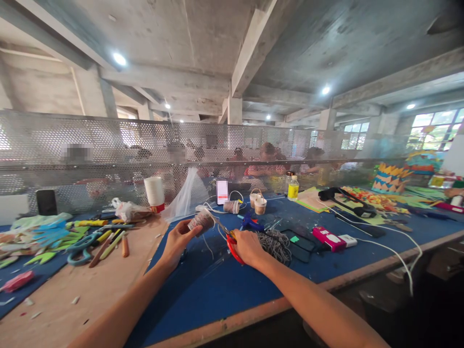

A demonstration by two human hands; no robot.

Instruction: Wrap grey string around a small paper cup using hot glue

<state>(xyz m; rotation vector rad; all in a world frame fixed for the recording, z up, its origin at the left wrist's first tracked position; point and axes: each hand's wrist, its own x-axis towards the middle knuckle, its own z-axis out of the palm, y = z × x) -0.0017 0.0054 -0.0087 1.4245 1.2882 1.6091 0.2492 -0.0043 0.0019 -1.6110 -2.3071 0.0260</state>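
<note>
My left hand is wrapped round a small cup wound with cord, held tilted above the blue table mat. A loose strand hangs below the cup. In my right hand is a pair of scissors with red and yellow handles, its blades directed at the cup's right side. Just right of that hand lies a tangle of grey cord. Behind it is a blue tool, partly hidden. Another cord-wound cup rests near the upright phone.
Small cups, a yellow-labelled bottle and a perforated metal screen stand behind. At left are stacked paper cups and blue-handled scissors. A pink box and white cable lie right.
</note>
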